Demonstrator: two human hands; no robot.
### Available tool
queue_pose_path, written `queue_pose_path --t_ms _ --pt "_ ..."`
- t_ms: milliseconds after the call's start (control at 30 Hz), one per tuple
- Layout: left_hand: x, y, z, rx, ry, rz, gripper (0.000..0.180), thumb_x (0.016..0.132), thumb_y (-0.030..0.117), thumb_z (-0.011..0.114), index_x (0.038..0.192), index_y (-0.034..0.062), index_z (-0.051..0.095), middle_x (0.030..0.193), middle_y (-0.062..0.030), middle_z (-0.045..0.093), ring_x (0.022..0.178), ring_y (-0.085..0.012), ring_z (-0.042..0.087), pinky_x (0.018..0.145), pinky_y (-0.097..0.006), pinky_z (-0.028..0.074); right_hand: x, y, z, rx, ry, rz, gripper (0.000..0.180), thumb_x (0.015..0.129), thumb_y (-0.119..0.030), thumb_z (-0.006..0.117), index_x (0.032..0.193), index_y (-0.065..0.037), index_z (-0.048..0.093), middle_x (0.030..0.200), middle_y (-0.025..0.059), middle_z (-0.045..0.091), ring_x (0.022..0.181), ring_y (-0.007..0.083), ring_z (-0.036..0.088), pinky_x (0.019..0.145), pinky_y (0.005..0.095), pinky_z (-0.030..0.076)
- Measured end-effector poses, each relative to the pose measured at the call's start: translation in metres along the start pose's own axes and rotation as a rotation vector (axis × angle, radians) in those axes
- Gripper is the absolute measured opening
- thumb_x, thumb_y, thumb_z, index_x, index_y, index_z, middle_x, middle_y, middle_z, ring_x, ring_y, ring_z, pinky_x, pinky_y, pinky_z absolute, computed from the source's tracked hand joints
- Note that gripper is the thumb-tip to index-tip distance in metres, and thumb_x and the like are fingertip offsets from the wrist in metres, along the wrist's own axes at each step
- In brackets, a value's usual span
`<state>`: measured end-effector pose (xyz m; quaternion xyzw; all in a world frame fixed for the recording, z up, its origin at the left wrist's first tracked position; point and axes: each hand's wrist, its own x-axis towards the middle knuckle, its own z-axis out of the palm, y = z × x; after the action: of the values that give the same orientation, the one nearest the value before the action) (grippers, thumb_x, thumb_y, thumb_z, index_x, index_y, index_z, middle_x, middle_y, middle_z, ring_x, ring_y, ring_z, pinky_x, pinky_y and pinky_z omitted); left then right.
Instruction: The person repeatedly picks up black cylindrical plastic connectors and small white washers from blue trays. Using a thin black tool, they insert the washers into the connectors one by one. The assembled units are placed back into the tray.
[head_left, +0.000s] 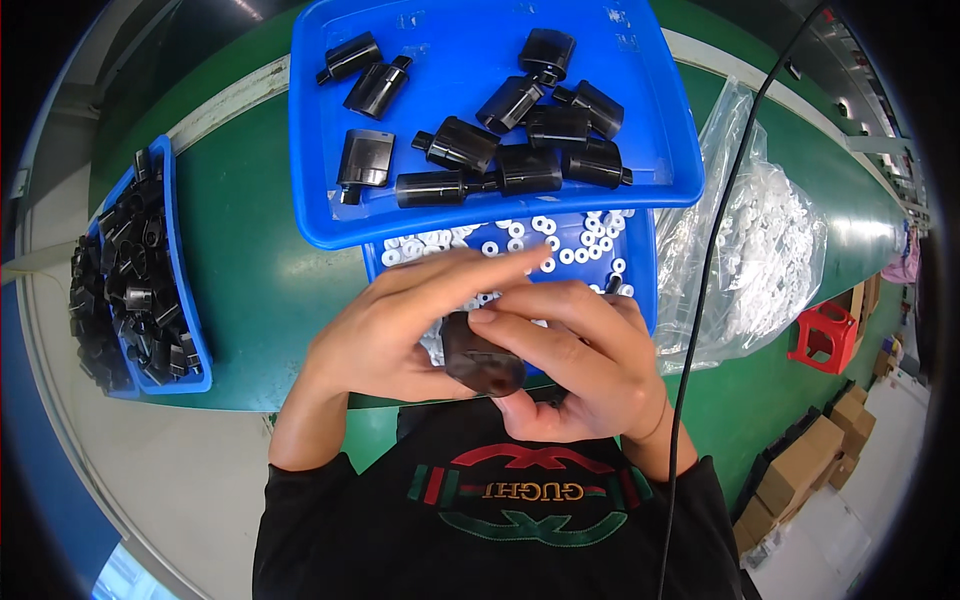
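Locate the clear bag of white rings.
In the head view, the clear bag lies on the green table, just right of the lower blue tray.

I note a green bench (245, 260); right of it, green floor (720, 425), a red stool (828, 318) and brown cartons (803, 466). I record bright light (135, 578) lower left.

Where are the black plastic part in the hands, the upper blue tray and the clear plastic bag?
Black plastic part (482, 362): head view, middle of its visible body.
Upper blue tray (310, 185): head view, its left wall.
Clear plastic bag (718, 338): head view, film at its lower end.
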<state>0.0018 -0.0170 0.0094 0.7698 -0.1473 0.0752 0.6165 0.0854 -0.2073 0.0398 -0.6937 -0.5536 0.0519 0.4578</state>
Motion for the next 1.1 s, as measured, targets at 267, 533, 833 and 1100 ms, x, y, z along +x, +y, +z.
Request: queue_pose_path --t_ms 267,533,833,1100 --pt "-0.003 0.000 -0.002 -0.062 0.060 -0.027 0.047 0.062 0.003 0.080 0.108 0.0028 0.073 0.083 -0.0072 0.072 0.070 -0.0196 0.070 0.066 -0.028 0.054 0.000 -0.005 -0.015 0.260 0.200 -0.008 0.015 0.080 -0.004 0.064 0.094 -0.001 0.067 0.090 0.0106 0.062 0.059 0.0139 0.055 0.048 0.0223 0.043" --pt "-0.004 -0.003 0.003 0.032 0.095 -0.085 0.025 0.061 -0.002 0.080 0.083 0.0003 0.069 0.075 -0.0071 0.068 0.062 -0.0164 0.064 0.054 -0.026 0.046 0.028 -0.033 -0.013 1.125 0.545 -0.139 0.024 0.085 0.001 0.066 0.073 -0.011 0.049 0.055 0.0040 0.051 0.044 0.0122 0.046 0.037 0.0234 0.029" --pt "-0.006 -0.003 0.006 0.162 0.162 -0.064 0.030 0.060 0.008 0.085 0.082 0.0033 0.065 0.071 -0.0080 0.063 0.061 -0.0263 0.063 0.053 -0.033 0.048 0.037 -0.019 0.003 0.959 0.200 -0.015 0.022 0.084 0.003 0.068 0.072 -0.007 0.053 0.060 0.0023 0.053 0.046 0.0112 0.039 0.039 0.0262 0.024" --pt "-0.007 -0.011 0.009 0.131 0.202 0.027 0.030 0.061 0.013 0.083 0.080 -0.0019 0.065 0.067 -0.0093 0.058 0.055 -0.0251 0.056 0.050 -0.033 0.041 0.037 -0.023 0.016 0.981 0.262 0.046 0.011 0.066 0.006 0.054 0.061 -0.003 0.050 0.056 0.0036 0.044 0.044 0.0145 0.037 0.041 0.0281 0.025"
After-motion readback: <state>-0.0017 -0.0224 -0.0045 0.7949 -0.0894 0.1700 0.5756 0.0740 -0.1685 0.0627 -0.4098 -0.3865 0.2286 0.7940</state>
